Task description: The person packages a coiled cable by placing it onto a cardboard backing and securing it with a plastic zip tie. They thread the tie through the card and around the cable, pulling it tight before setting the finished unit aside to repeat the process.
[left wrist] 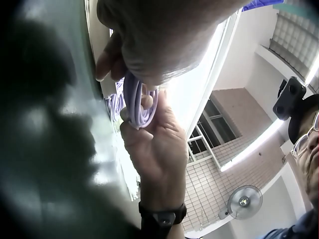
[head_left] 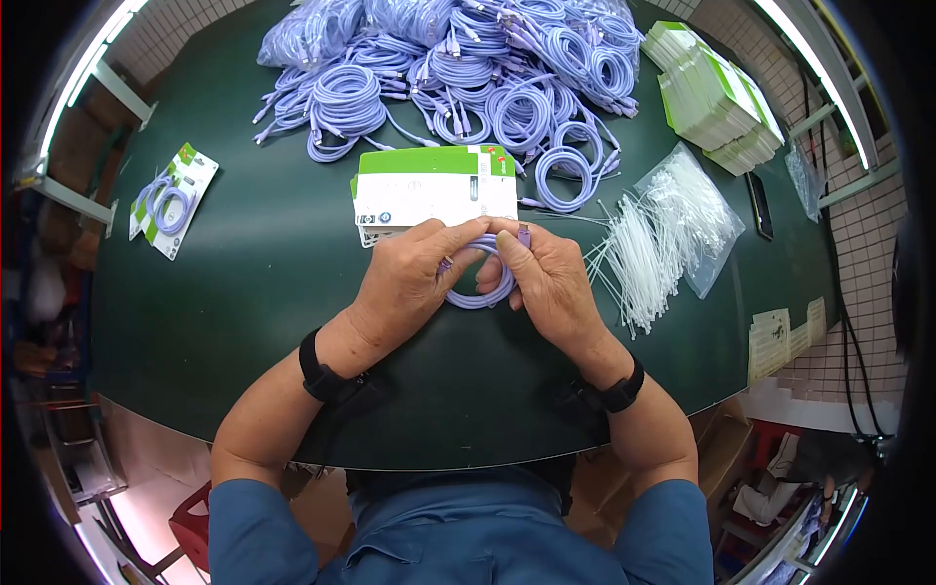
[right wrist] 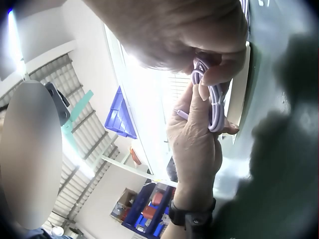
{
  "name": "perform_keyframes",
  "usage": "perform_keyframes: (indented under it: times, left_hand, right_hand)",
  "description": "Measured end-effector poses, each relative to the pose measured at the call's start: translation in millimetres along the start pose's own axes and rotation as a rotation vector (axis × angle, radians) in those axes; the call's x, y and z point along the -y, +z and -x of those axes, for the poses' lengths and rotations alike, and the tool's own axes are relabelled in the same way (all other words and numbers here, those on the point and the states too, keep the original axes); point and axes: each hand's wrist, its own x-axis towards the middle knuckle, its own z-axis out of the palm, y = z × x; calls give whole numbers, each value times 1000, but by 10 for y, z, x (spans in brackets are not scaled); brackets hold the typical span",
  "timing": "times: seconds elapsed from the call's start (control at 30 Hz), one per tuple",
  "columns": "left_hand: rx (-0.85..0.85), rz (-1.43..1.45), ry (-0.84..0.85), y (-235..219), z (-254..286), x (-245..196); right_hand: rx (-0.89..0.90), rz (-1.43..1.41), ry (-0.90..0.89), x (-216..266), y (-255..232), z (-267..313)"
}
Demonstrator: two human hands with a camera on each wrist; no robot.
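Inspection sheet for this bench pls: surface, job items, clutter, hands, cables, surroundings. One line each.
Surface: dark green tabletop; damage: nothing seen.
Job items: lilac cable coil held up; green-and-white cards just beyond the hands.
Clutter: white zip ties spilling from a clear bag; card stack far right; phone-like object at right; carded coil at left.
Hands: left hand and right hand both grip the coil, fingers curled.
Cables: heap of lilac cables across the far side, many coiled.
Surroundings: red seat lower left; fan in the left wrist view.
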Motion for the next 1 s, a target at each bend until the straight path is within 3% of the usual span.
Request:
perform_keyframes:
  times: [0.23,0.33,0.47,0.57,0.6,0.7,0.73,0.83,1.0]
  left_hand:
    - [-51,-29,24,10,31,4]
    - [-93,-46,47,-20,-16,5]
    - [-199,152,-9,-42,-50,56]
    - [40,729,-457,-123,-68,26]
    - [39,729,-452,-111,-56,46]
    - [71,865,-509,0,0,147]
    - [70,865,-504,8,9,137]
    - [52,1293,-657,23,43,109]
    - [240,1148,-665,-105,-97,60]
  right_hand:
    - [11,-188,103,5,43,-7]
    - [-20,-118,72,19,88,-26]
    - [65,50,-115,-121,35,-40]
    - [55,91,-203,-125,-26,-40]
    - [53,94,-207,-112,-42,-37]
    - [196,-96,77,-38,-84,-15]
    - [195,-93,73,-32,-87,-15]
    - [252,-417,232,-47,-64,-13]
    - [281,-92,126,-35,-83,-8]
